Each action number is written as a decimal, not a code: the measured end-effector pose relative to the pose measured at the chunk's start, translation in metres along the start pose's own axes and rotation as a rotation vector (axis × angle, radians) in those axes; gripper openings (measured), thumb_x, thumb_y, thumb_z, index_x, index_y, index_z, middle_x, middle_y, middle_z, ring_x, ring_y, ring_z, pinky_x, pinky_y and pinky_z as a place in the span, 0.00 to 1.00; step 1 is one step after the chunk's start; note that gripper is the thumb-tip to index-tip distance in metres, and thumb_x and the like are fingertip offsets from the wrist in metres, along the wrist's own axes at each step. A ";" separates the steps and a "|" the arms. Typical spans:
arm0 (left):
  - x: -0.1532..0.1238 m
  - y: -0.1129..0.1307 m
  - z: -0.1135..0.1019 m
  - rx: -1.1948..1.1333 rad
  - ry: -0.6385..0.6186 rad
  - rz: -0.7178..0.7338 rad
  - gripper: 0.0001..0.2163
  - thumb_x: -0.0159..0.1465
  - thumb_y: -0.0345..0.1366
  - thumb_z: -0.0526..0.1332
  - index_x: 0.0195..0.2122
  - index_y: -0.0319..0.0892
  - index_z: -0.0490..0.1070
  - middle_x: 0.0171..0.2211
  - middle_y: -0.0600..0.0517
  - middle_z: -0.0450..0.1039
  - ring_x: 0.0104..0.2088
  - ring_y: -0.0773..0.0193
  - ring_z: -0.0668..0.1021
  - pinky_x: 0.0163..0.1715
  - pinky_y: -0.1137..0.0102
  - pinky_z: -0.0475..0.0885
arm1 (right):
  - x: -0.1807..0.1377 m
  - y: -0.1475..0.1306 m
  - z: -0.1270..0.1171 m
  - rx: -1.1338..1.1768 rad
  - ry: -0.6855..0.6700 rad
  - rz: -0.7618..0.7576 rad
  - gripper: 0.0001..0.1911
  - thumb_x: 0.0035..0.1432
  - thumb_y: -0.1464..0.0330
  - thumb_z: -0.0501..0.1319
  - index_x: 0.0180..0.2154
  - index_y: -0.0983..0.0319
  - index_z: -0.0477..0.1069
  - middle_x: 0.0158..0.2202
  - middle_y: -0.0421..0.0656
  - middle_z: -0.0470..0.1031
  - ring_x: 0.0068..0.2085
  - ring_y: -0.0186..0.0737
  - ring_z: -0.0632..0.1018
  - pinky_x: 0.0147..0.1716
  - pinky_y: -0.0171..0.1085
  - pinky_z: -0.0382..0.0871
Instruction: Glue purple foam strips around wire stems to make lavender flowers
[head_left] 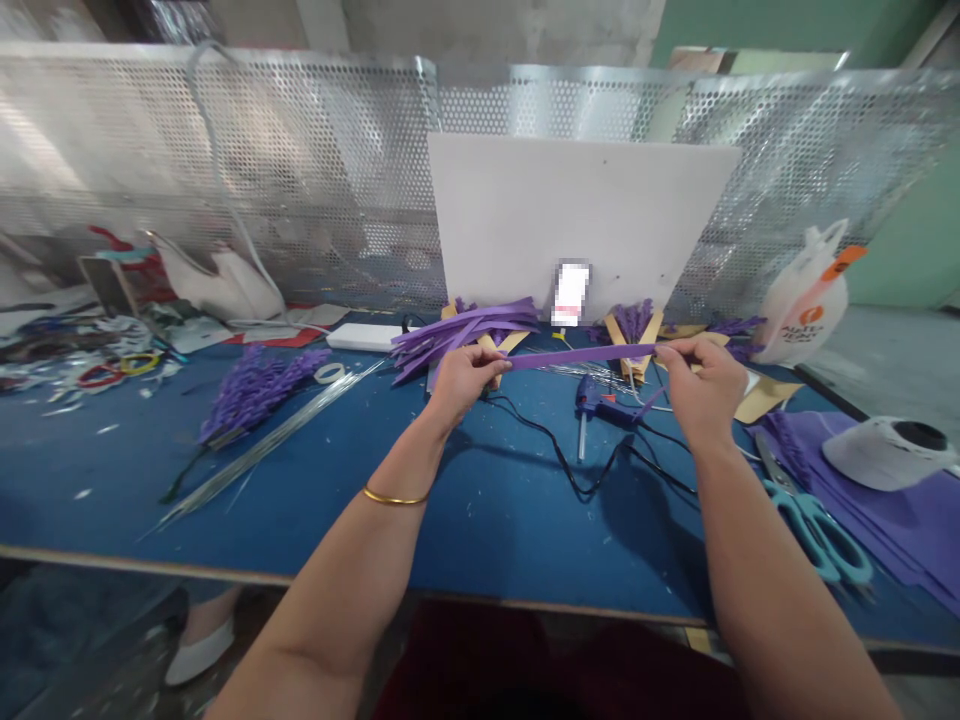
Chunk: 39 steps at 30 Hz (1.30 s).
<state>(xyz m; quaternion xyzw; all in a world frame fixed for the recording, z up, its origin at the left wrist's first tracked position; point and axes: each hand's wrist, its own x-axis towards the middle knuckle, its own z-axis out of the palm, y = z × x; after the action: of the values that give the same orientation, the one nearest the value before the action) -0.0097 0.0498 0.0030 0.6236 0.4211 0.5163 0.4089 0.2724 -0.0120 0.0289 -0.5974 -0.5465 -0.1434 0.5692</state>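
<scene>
A narrow purple strip (pixel 581 355) is stretched nearly level between my two hands, above the blue table. My left hand (pixel 466 378) pinches its left end between thumb and fingers. At the other end, my right hand (pixel 703 385) grips it the same way. Just behind my left hand lies a pile of similar purple strips (pixel 472 330). Below the held strip, a blue glue gun (pixel 600 402) rests on the table with a clear glue stick pointing toward me.
Purple flower sprigs (pixel 262 390) and thin wires (pixel 285 440) lie to the left. At right are teal-handled scissors (pixel 817 525), purple sheets (pixel 900 530) and a white thread cone (pixel 889 452). A black cord (pixel 559 455) snakes across the table (pixel 510 530). A white board (pixel 577 210) stands behind.
</scene>
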 end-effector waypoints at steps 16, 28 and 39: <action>-0.039 0.000 0.059 -0.558 -0.098 -0.481 0.17 0.52 0.47 0.67 0.34 0.38 0.75 0.40 0.43 0.78 0.34 0.63 0.79 0.34 0.70 0.70 | -0.060 -0.049 0.040 0.756 -0.480 0.774 0.15 0.40 0.60 0.70 0.27 0.64 0.76 0.19 0.39 0.69 0.22 0.31 0.68 0.17 0.30 0.61; -0.016 0.002 0.030 -0.380 0.141 -0.132 0.09 0.54 0.40 0.66 0.31 0.40 0.76 0.24 0.54 0.73 0.25 0.71 0.72 0.27 0.75 0.64 | -0.068 -0.066 0.032 0.962 -0.824 0.875 0.18 0.44 0.59 0.69 0.38 0.60 0.78 0.22 0.38 0.73 0.22 0.30 0.68 0.21 0.32 0.61; -0.014 -0.006 0.033 -0.735 0.205 -0.413 0.09 0.50 0.37 0.70 0.30 0.40 0.76 0.23 0.56 0.73 0.22 0.74 0.72 0.25 0.78 0.66 | -0.078 -0.064 0.039 0.839 -0.824 0.696 0.15 0.43 0.65 0.67 0.37 0.61 0.79 0.30 0.40 0.77 0.28 0.34 0.72 0.30 0.34 0.65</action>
<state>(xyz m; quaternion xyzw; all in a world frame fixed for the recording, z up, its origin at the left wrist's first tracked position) 0.0208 0.0359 -0.0110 0.2846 0.3636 0.5985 0.6547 0.1744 -0.0335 -0.0114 -0.4731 -0.5040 0.5111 0.5108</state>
